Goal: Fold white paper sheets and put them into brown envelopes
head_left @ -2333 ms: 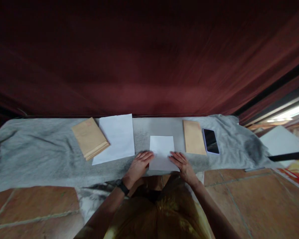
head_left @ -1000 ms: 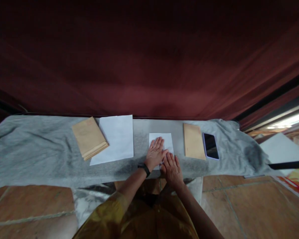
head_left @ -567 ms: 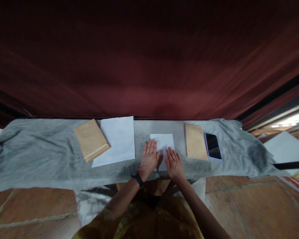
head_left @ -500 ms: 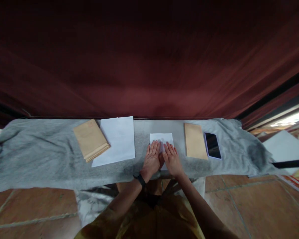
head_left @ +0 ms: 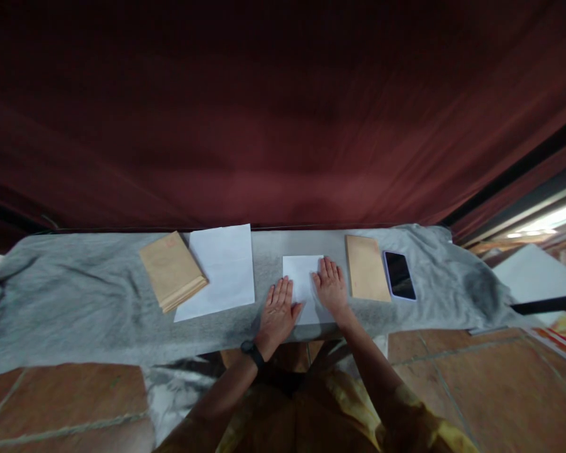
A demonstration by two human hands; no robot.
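Note:
A small white sheet of paper (head_left: 305,283), which looks folded, lies on the grey cloth in front of me. My left hand (head_left: 277,314) rests flat on its left edge, fingers stretched out, a dark watch (head_left: 253,353) on that wrist. Over the right edge of the same paper lies my right hand (head_left: 331,289), palm down with fingers extended. Just right of it is a brown envelope (head_left: 368,269). Further left, larger white sheets (head_left: 226,270) lie partly under a stack of brown envelopes (head_left: 173,270).
A phone (head_left: 399,275) with a pale purple rim lies right of the single envelope. Grey cloth (head_left: 85,283) covers the long narrow surface. Behind it hangs a dark red curtain (head_left: 283,157). Tiled floor (head_left: 75,402) shows below the front edge.
My hands have moved apart from the middle of the folded paper to its left and right edges. More of the paper's surface now shows between them.

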